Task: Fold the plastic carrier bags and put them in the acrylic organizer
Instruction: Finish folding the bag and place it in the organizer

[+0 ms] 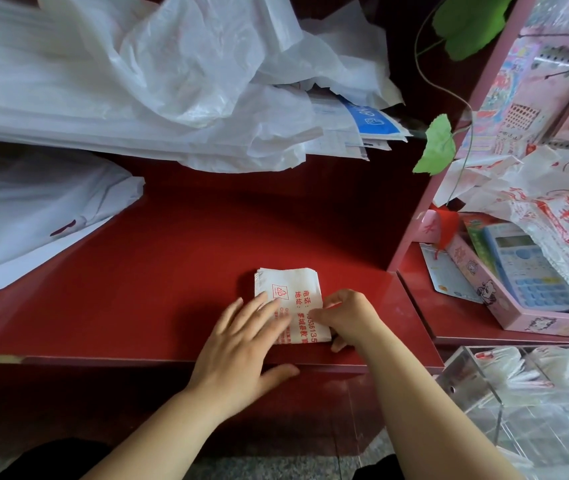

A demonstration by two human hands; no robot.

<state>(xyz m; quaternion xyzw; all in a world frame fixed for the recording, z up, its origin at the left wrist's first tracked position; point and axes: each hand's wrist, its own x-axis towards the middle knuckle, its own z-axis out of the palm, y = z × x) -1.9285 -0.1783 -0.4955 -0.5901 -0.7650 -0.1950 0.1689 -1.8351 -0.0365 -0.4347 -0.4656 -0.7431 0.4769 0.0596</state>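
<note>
A white carrier bag with red print, folded into a small rectangle, lies on the red counter near its front edge. My left hand lies flat with its fingers spread on the bag's left half, pressing it down. My right hand pinches the bag's right edge between thumb and fingers. The clear acrylic organizer stands at the lower right, with several folded bags in its compartments. Loose unfolded printed bags lie at the right.
A big heap of white plastic bags fills the back of the counter, with papers beneath. More white plastic lies at the left. A pink box holding a blue calculator sits right, behind a pink upright panel.
</note>
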